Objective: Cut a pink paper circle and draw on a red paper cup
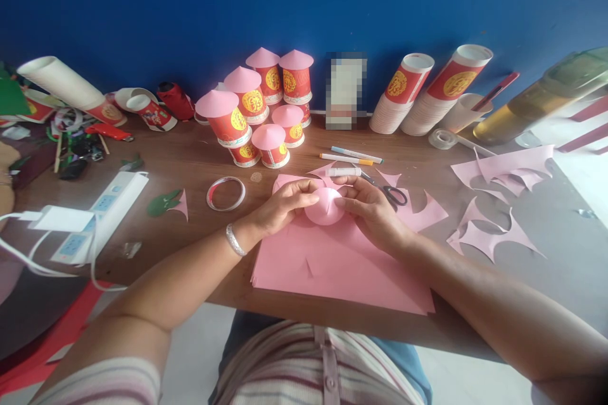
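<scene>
Between my two hands is a small pink paper cone (324, 210), its overlapping seam facing me. My left hand (288, 204) pinches its left edge with thumb and fingers. On the other side, my right hand (368, 205) grips the cone near the seam, thumb in front. Below them lies a stack of pink paper sheets (342, 272), with a small pink sliver (310, 267) on top. Black-handled scissors (395, 197) rest just beyond my right hand, close to a white marker (342, 172).
Red paper cups with pink cone tops (242, 101) stand at the back. Cup stacks (418, 95) lean on the blue wall. Left are a tape roll (226, 193) and a power strip (102, 215). Pink offcuts (494, 234) and a clear tape roll (443, 138) lie right.
</scene>
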Demonstrator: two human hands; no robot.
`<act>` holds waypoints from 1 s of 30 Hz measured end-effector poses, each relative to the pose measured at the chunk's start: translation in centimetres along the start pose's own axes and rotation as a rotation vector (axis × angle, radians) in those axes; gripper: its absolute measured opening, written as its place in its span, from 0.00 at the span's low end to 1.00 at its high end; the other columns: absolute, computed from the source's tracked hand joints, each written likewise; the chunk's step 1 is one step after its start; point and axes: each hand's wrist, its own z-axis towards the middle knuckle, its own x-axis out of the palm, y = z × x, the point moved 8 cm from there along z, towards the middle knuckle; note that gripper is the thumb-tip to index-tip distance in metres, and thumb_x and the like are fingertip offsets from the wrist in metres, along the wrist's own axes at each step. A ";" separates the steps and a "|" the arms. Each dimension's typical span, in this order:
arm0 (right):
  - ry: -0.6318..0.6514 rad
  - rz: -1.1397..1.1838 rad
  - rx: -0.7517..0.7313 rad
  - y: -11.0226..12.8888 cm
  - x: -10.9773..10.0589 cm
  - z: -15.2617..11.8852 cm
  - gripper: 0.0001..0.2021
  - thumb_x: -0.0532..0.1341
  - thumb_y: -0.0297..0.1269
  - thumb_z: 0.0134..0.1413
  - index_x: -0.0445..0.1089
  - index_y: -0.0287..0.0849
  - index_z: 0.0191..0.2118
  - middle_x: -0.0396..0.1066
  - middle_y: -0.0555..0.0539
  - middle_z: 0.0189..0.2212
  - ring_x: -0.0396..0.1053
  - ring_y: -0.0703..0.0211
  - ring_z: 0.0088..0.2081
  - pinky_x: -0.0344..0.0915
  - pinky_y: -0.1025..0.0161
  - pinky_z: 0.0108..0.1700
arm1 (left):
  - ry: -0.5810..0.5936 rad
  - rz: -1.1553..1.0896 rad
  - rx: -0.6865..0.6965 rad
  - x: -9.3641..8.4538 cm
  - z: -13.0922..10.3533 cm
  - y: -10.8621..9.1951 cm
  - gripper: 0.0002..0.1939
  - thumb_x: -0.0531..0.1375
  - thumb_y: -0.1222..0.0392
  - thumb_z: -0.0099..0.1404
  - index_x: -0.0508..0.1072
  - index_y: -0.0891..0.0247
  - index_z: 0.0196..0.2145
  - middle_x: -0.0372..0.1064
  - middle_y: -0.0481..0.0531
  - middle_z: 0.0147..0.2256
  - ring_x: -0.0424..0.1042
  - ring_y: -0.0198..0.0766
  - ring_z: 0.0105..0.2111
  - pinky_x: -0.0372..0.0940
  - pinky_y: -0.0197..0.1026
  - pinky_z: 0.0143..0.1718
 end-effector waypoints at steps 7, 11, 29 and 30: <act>0.025 -0.134 -0.058 0.3 0.2 -0.2 0.24 0.74 0.44 0.48 0.68 0.46 0.48 0.70 0.53 0.30 0.66 0.61 0.32 0.61 0.62 0.35 | 0.011 0.186 -0.058 0.6 -0.2 -0.4 0.22 0.67 0.45 0.61 0.63 0.64 0.27 0.52 0.44 0.27 0.52 0.31 0.29 0.47 0.37 0.31; 0.021 -0.199 -0.074 0.3 0.3 -0.3 0.24 0.73 0.46 0.49 0.68 0.45 0.49 0.69 0.53 0.29 0.65 0.62 0.31 0.60 0.62 0.34 | 0.006 0.257 -0.085 0.9 -0.2 -0.6 0.25 0.68 0.45 0.59 0.59 0.63 0.24 0.48 0.43 0.26 0.49 0.30 0.28 0.43 0.38 0.30; 0.060 -0.237 -0.039 0.3 0.8 -0.5 0.24 0.72 0.45 0.51 0.66 0.44 0.50 0.67 0.54 0.28 0.62 0.62 0.30 0.56 0.62 0.34 | 0.003 0.323 -0.063 0.7 -0.2 -0.7 0.25 0.67 0.48 0.59 0.55 0.62 0.23 0.45 0.43 0.25 0.46 0.30 0.27 0.43 0.39 0.28; 0.061 -0.245 -0.042 0.3 0.8 -0.5 0.24 0.71 0.45 0.51 0.66 0.43 0.50 0.67 0.54 0.28 0.62 0.62 0.30 0.56 0.62 0.34 | -0.001 0.308 -0.060 0.7 -0.1 -0.8 0.24 0.65 0.47 0.61 0.57 0.62 0.23 0.47 0.44 0.25 0.48 0.31 0.27 0.44 0.39 0.29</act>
